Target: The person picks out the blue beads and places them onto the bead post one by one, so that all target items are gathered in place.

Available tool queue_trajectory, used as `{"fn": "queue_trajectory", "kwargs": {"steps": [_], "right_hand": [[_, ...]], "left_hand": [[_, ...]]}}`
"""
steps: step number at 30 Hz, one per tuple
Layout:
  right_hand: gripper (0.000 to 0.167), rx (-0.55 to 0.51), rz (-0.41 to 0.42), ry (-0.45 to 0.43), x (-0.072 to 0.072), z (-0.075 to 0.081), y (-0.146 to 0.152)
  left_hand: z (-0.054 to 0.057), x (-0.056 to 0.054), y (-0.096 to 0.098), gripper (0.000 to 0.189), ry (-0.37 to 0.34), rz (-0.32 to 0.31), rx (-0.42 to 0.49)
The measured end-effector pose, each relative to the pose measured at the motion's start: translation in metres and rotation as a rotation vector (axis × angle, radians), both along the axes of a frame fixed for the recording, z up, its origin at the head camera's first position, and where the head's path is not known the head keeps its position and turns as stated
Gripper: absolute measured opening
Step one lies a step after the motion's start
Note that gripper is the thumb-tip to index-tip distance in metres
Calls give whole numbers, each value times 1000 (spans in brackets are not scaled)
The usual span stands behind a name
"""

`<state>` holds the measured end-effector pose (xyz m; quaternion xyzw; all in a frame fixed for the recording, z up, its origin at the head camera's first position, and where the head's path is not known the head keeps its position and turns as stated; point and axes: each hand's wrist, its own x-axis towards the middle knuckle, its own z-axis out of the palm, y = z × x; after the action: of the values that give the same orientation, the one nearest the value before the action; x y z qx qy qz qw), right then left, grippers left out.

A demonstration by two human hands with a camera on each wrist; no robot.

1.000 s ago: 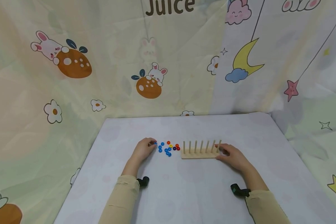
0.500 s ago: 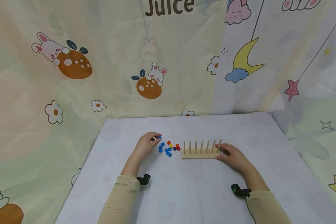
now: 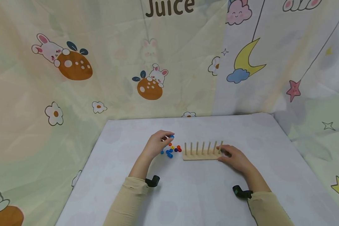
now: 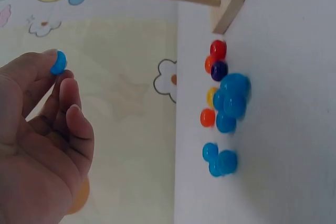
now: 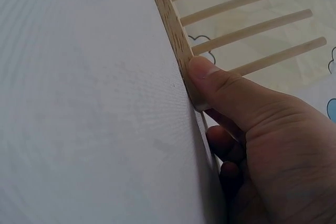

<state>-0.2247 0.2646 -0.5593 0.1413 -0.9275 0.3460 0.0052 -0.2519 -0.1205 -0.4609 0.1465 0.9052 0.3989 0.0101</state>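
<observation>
The table (image 3: 192, 191) bears loose beads (image 3: 170, 151) beside a pegboard (image 3: 200, 156).

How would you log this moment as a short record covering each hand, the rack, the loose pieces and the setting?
Left hand: pinches one blue bead, held above the table
Right hand: grips the right end of the wooden rack
Pegs: seven in a row, no bead on any
Loose beads: blue, red, orange, yellow and dark purple, lying left of the wooden rack; some blue ones bunched together
Backdrop: cloth printed with rabbits, flowers and a moon
</observation>
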Motion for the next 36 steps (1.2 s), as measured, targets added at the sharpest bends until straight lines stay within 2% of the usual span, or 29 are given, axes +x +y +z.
{"fn": "queue_trajectory", "kwargs": {"steps": [7,18,36], "right_hand": [[49,-1,2,-24,1,2,-1],[48,5,-5,-25,1,3,-2],[47,-34,-10,-44,0,3,-2]], "left_hand": [[1,4,15,28,-6,-40,36],[-8,6,32,26,-46,-89,138],[-13,9,44,28,-53,-110,144]]}}
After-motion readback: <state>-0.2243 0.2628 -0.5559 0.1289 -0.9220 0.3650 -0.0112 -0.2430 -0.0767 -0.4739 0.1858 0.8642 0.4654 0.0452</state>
